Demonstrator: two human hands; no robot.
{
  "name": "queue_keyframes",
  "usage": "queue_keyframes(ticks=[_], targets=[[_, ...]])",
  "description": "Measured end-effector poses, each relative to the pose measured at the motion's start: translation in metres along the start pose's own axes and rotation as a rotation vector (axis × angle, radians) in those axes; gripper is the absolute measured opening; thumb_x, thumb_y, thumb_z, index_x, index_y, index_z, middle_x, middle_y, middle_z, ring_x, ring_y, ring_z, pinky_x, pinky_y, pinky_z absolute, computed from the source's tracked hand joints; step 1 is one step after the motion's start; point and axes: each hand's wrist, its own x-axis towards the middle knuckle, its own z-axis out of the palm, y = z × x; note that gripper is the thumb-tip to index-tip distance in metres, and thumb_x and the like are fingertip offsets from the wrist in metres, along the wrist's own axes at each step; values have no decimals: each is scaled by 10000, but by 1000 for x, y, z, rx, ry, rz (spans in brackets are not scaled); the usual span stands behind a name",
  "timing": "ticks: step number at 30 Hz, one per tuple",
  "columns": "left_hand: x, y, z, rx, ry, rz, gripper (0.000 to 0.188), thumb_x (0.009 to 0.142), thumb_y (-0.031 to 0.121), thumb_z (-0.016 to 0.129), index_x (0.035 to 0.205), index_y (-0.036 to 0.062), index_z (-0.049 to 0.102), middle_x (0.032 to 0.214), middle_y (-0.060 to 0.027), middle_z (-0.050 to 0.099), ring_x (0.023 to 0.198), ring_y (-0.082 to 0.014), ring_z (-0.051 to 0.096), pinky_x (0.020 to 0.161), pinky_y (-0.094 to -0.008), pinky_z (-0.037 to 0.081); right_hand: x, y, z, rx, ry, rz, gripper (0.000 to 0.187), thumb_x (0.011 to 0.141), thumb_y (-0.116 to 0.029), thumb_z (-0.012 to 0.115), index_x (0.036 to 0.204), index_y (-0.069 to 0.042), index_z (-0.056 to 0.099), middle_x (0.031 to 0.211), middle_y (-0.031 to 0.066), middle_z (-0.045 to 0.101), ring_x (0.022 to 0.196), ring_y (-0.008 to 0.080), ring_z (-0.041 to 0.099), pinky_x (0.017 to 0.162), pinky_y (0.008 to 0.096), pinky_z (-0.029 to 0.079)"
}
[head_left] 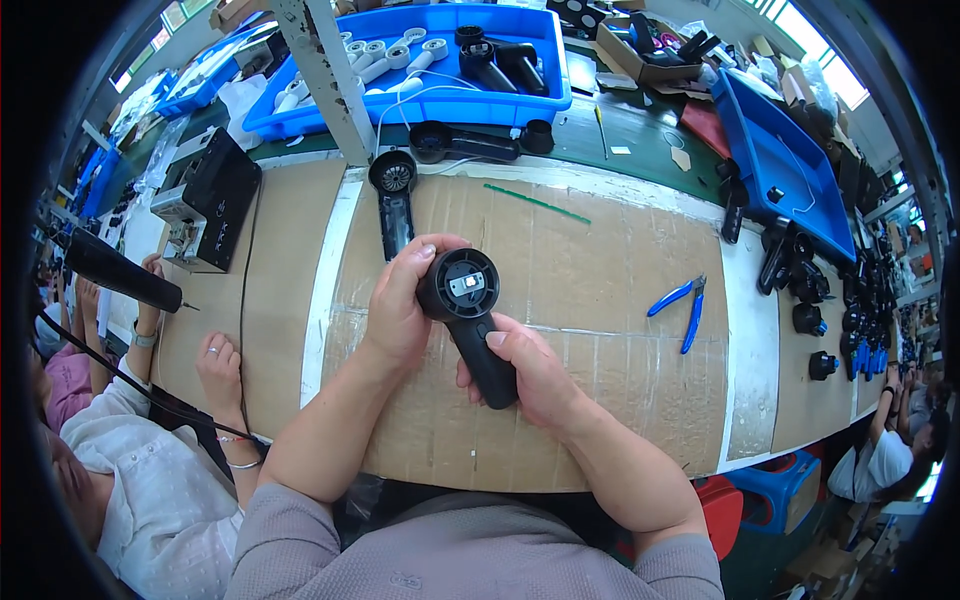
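Observation:
Between my two hands is a black handheld fan [490, 370], its round head up and its handle slanting down to the right. A small whitish part shows in the middle of the head's open face. My left hand [400, 305] wraps the head from the left side. Around the handle, my right hand [530, 370] is closed, thumb on its front. Just beyond my left hand lies a black fan housing [397, 215] with a hollow handle. Blue-handled cutters [685, 308] rest on the cardboard [620, 400] to the right.
Behind stands a blue tray [555, 60] of white and black fan parts. A thin green strip [537, 202] lies ahead. At left are a black box-shaped device [215, 200], a hanging black electric screwdriver [120, 270] and a co-worker's hand [220, 370]. Black parts [800, 265] line the right.

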Motion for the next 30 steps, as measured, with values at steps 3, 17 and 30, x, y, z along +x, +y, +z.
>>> queue_keyframes(ticks=[3, 17, 30], targets=[[0, 0, 0, -5, 5, -7, 440, 1028, 344, 378, 1174, 41, 661, 1090, -105, 687, 1001, -173, 616, 893, -295, 474, 0, 0, 1, 3, 8, 2, 281, 1013, -234, 455, 1150, -9, 556, 826, 134, 681, 633, 163, 594, 606, 247, 480], [0, -2, 1, 14, -4, 12, 444, 992, 389, 399, 1178, 57, 627, 1141, -157, 672, 1045, -232, 636, 921, -337, 492, 0, 3, -4, -75, 25, 6, 259, 1061, -245, 528, 1188, -29, 591, 810, 104, 679, 650, 139, 607, 614, 235, 494], [-2, 0, 4, -43, 13, -24, 438, 975, 392, 418, 1171, 55, 619, 1132, -159, 667, 1053, -235, 627, 905, -338, 491, -2, 2, -3, -96, 22, 9, 260, 1036, -218, 506, 1188, -22, 581, 823, 110, 681, 660, 141, 605, 627, 237, 489]])
